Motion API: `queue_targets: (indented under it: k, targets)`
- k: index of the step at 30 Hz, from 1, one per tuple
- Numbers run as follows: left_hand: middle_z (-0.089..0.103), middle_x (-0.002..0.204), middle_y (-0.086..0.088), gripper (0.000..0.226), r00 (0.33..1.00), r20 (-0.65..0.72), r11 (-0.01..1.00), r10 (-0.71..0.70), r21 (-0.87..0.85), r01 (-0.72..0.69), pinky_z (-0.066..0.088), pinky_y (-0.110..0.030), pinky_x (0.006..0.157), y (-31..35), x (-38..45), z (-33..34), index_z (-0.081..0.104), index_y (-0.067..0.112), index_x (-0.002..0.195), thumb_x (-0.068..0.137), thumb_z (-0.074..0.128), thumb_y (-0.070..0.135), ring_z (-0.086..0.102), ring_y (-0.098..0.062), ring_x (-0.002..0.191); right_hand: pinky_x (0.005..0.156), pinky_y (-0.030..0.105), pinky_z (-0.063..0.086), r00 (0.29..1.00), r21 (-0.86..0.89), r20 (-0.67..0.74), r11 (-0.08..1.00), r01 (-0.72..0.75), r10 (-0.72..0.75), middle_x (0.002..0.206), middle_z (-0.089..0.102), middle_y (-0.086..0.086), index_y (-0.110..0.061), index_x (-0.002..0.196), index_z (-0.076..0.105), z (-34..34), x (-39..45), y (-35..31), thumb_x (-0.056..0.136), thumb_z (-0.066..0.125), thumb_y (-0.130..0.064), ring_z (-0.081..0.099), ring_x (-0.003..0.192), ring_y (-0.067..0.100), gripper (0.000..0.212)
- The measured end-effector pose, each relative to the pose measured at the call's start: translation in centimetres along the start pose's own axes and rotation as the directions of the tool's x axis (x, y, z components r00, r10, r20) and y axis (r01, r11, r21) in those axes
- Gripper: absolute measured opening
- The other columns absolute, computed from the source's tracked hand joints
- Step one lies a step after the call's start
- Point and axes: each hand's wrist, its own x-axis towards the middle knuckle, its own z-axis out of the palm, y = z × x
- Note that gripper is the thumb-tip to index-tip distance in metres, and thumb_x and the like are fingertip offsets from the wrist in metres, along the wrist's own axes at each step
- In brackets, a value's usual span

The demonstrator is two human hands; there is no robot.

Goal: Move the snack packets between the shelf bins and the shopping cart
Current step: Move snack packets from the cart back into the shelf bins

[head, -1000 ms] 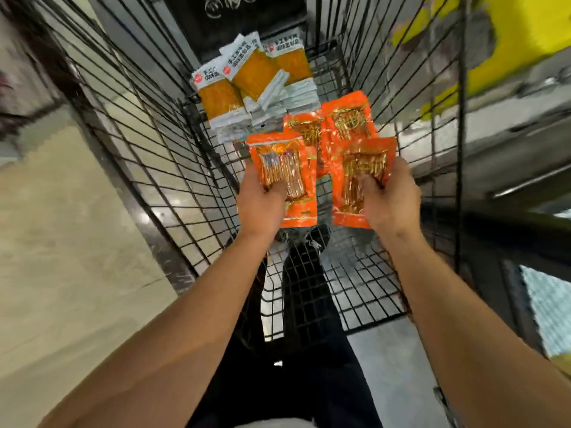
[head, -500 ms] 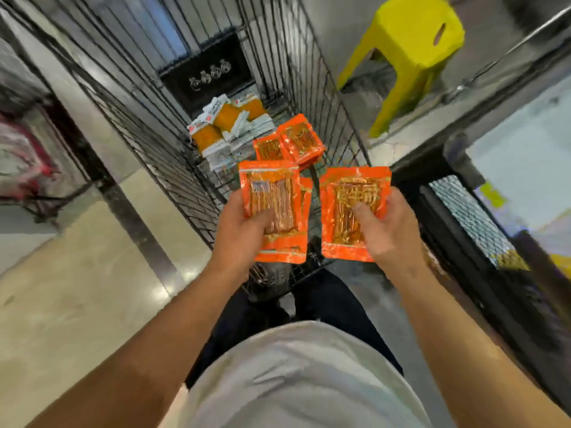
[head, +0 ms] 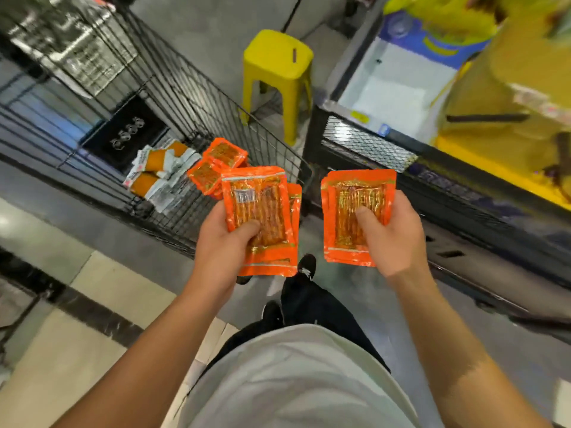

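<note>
Snack packets (head: 261,216) in the left hand (head: 221,242) are flat orange pouches with a clear window showing reddish-brown strips packed side by side, a silver stripe near the top and bottom seams, and a small pale label at the window's upper left corner. At least two are stacked there, a second one's edge peeking out on the right; the thumb presses across the front of the top pouch and the fingers are curled behind the stack. The right hand (head: 392,234) grips a second stack (head: 355,211) of the same orange pouches, edges slightly fanned, thumb laid on the window and fingers wrapped behind.

Both stacks are held in the air just to the right of the shopping cart (head: 173,125), a black wire basket, with the left-hand stack overlapping its near corner in view. Inside the cart lie two more orange pouches (head: 216,168) toward its right side, and to their left a heap of white packets with orange centres (head: 157,174). Beyond the cart's right side stands a yellow plastic stool (head: 276,69). Farther right of the cart is a shelf bin (head: 389,88) with a black mesh front and a pale floor; its contents are blurred. Below the hands, a pale shirt (head: 296,378) and dark trousers (head: 312,307) show.
</note>
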Motion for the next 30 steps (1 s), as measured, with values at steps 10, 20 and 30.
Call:
queue_targets:
  k: [10, 20, 30]
  targets:
    - [0.076, 0.096, -0.002, 0.029, 0.969, 0.245, 0.994, 0.040, 0.084, -0.062, 0.054, -0.056, 0.091, -0.3, -6.7, 8.4, 0.066, 0.024, 0.102, 0.090, 0.059, -0.002, 0.072, -0.024, 0.091, 0.065, 0.012, 0.042, 0.949, 0.111, -0.301, 0.992, -0.065, 0.095, 0.085, 0.063, -0.019, -0.029, 0.100, 0.060, -11.1, -7.1, 5.2, 0.094, 0.065, -0.016, 0.057, 0.072, -0.012, 0.015]
    - [0.075, 0.091, 0.002, 0.027, 0.881, 0.456, 0.960, 0.125, 0.170, -0.224, 0.057, -0.037, 0.081, -1.8, -16.5, 26.2, 0.064, 0.024, 0.100, 0.090, 0.060, -0.002, 0.072, -0.016, 0.085, 0.079, 0.034, 0.051, 0.827, 0.251, -0.508, 0.960, -0.128, 0.243, 0.086, 0.068, -0.011, -0.026, 0.093, 0.063, -27.4, -11.8, 15.1, 0.093, 0.067, -0.019, 0.064, 0.081, 0.008, 0.007]
    - [0.074, 0.099, 0.001, 0.029, 0.812, 0.571, 0.938, 0.123, 0.201, -0.283, 0.056, -0.049, 0.091, -3.0, -25.3, 39.8, 0.063, 0.027, 0.105, 0.091, 0.062, 0.001, 0.072, -0.017, 0.091, 0.076, 0.032, 0.050, 0.775, 0.297, -0.563, 0.946, -0.132, 0.286, 0.092, 0.069, -0.012, -0.027, 0.100, 0.062, -39.9, -13.7, 21.7, 0.094, 0.063, -0.024, 0.064, 0.086, 0.003, 0.007]
